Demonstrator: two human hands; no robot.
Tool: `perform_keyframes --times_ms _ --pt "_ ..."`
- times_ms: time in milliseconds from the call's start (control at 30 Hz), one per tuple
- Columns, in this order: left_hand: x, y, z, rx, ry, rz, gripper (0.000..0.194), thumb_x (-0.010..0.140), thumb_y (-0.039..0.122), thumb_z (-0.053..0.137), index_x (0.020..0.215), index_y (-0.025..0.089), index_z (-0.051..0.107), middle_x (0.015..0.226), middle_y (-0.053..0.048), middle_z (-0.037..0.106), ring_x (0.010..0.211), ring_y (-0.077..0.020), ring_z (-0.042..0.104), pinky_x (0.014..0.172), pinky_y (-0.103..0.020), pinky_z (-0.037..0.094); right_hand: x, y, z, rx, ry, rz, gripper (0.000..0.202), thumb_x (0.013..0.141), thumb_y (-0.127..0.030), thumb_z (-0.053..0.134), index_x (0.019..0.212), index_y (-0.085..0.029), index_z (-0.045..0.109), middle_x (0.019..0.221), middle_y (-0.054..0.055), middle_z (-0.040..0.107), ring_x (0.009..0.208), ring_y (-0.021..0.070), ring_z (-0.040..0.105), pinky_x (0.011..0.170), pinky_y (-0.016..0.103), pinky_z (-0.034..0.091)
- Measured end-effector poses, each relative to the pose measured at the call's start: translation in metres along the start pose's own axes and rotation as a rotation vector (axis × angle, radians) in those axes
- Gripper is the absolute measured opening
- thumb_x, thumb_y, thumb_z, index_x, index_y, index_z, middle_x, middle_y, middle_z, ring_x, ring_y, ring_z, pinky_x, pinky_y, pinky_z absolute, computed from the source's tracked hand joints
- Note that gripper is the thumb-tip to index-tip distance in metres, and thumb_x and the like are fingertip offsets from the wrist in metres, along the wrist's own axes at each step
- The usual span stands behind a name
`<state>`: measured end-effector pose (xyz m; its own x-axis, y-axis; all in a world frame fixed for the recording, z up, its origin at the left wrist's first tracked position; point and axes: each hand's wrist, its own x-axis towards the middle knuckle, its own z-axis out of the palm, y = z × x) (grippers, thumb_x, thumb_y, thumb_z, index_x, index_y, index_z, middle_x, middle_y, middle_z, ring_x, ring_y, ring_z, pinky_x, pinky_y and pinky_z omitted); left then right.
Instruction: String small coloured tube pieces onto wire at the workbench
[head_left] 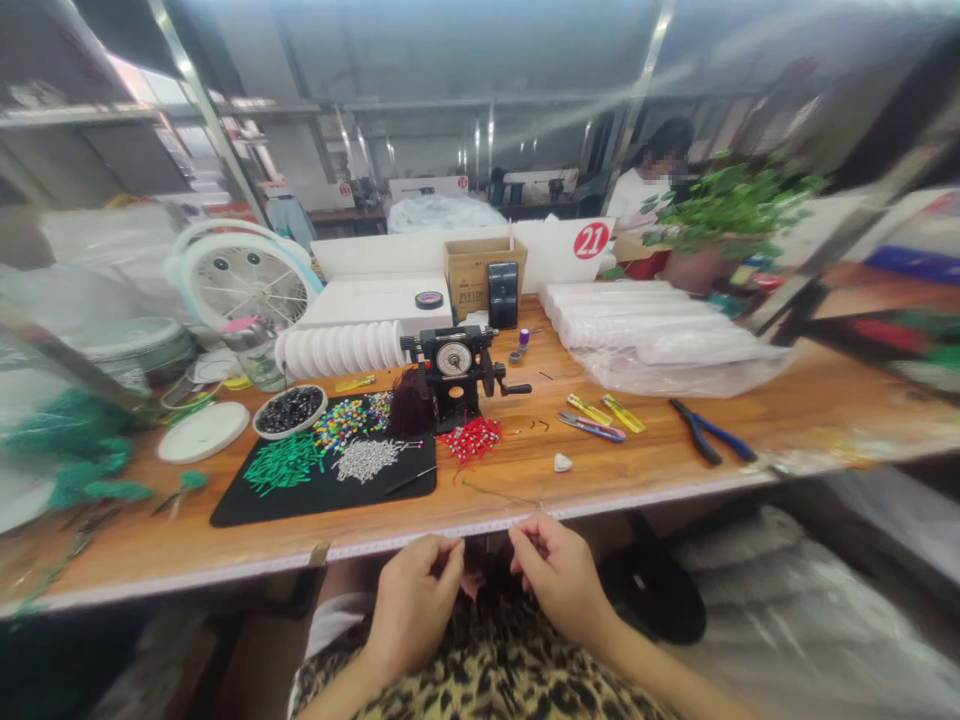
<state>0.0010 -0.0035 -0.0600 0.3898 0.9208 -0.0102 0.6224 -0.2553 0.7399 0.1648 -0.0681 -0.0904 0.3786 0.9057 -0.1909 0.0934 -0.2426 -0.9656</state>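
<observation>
Both hands are just off the table's front edge, above the leopard-print cloth on my lap. My left hand (420,595) is closed in a pinch, thumb against forefinger; what it holds is too small to make out. My right hand (559,570) also pinches, a short gap to the right, and a thin strand seems to run near its fingertips. Beyond them on the wooden table (630,480) lie red beaded cords (471,440) and a small white lump (562,463). A black mat (247,500) bears green pieces (283,464), silvery pieces (367,459) and multicoloured beads (341,425).
A black hand-cranked winder (454,360) stands behind the mat, beside white spools (341,350). Pliers (705,435), snips (591,427) and plastic-wrapped rolls (645,335) lie to the right. A bowl of black beads (290,411) and a fan (244,275) are at left. A person (645,185) sits beyond.
</observation>
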Motion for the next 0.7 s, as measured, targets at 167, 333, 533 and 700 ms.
perform_keyframes --times_ms 167,333,533,700 --pt "0.003 0.014 -0.022 -0.078 -0.074 0.049 0.026 0.079 0.035 0.055 0.061 0.020 0.066 0.059 -0.002 0.066 0.059 -0.0168 0.060 0.060 -0.024 0.042 -0.004 -0.019 -0.013 0.141 -0.280 0.127 0.033 0.077 -0.045 0.056 0.087 -0.014 0.053 0.068 0.001 0.064 0.040 0.0017 0.047 0.039 0.011 0.033" --pt "0.007 0.034 -0.039 -0.141 -0.155 -0.004 0.027 0.077 0.041 0.056 0.067 0.019 0.068 0.054 -0.002 0.063 0.050 -0.0153 0.056 0.053 -0.023 0.041 -0.002 -0.042 -0.017 0.230 -0.506 0.124 0.053 0.068 -0.041 0.068 0.111 -0.018 0.049 0.096 0.005 0.066 0.043 0.0021 0.054 0.034 0.010 0.034" --pt "0.011 0.034 -0.045 -0.163 -0.098 0.014 0.029 0.080 0.043 0.053 0.071 0.018 0.066 0.067 -0.003 0.065 0.060 -0.0155 0.057 0.061 -0.024 0.043 0.007 -0.055 -0.008 0.230 -0.487 0.119 0.037 0.073 -0.048 0.061 0.072 -0.011 0.055 0.047 -0.004 0.053 0.033 0.0018 0.043 0.032 0.010 0.028" --pt "0.012 0.033 -0.048 -0.198 0.153 0.058 0.036 0.078 0.047 0.055 0.059 0.016 0.059 0.063 -0.002 0.054 0.063 -0.0147 0.049 0.062 -0.025 0.037 0.005 -0.054 -0.004 0.137 -0.267 -0.030 0.039 0.078 -0.050 0.055 0.071 -0.012 0.056 0.058 -0.001 0.058 0.038 0.0012 0.046 0.039 0.012 0.033"
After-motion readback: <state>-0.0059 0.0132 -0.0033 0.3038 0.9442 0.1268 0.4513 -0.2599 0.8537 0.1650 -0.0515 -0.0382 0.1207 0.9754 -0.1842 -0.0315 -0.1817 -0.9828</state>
